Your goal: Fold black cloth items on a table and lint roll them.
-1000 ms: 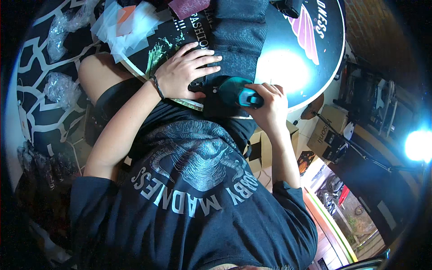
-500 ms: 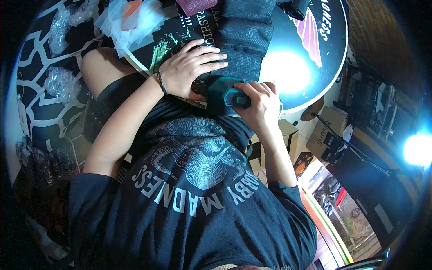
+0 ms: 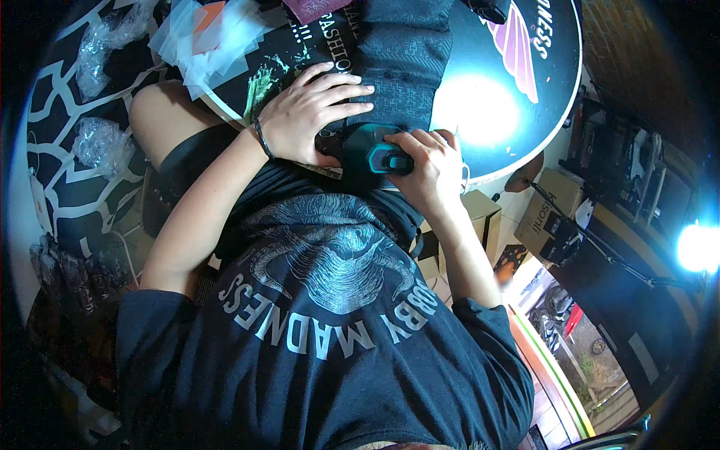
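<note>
A dark, patterned cloth [image 3: 405,60] lies in a long strip over the near part of the round table. My right hand [image 3: 429,166] is closed around what looks like a teal and black iron [image 3: 369,146] at the cloth's near end. Its underside is hidden. My left hand [image 3: 313,112] lies flat with its fingers spread, fingertips at the left edge of the cloth. The thumb points toward the iron, apart from it.
The round black table [image 3: 551,120] has a pale rim and a bright light glare. Translucent sheets [image 3: 214,45] lie at its left edge, near a maroon cloth [image 3: 311,9]. Crumpled clear plastic [image 3: 103,146] is on the left. Cardboard boxes [image 3: 544,210] and a lit lamp [image 3: 699,247] stand right.
The iron has tilted slightly in my right hand and its near end sits a little farther left. My left hand keeps its flat pose. The whole view has shifted slightly.
</note>
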The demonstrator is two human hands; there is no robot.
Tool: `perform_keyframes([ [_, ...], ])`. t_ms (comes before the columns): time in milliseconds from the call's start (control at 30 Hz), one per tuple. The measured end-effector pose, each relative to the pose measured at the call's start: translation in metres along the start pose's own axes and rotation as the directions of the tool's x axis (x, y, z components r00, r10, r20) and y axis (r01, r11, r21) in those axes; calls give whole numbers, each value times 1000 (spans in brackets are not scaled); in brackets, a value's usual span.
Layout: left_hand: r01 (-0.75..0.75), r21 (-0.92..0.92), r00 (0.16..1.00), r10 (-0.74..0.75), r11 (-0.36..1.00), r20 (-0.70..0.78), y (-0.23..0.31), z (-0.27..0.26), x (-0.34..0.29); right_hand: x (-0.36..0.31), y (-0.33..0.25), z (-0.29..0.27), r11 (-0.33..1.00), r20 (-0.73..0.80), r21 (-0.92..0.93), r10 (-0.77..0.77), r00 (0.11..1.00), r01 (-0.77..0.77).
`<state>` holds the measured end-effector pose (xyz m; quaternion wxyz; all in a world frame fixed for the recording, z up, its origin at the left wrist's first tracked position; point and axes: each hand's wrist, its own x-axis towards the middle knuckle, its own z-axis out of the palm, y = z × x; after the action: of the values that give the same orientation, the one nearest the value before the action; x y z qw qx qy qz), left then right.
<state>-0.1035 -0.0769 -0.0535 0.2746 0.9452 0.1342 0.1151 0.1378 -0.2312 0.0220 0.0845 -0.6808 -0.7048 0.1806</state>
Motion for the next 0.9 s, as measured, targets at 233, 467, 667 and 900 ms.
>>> perform_keyframes([
  [233,19,-40,996,-22,999,-81,12,11,1,0,0,0,1000,-5,2,8,1000,-8],
  [467,-8,-56,990,1,998,-141,17,24,2,1,-1,0,1000,-2,15,13,1000,-13],
  [667,21,-92,987,-35,996,-154,18,25,4,1,-1,2,1000,-19,3,13,1000,-13],
  [900,33,-101,991,-46,994,-127,19,21,2,1,-1,1,1000,-20,4,6,1000,-6],
])
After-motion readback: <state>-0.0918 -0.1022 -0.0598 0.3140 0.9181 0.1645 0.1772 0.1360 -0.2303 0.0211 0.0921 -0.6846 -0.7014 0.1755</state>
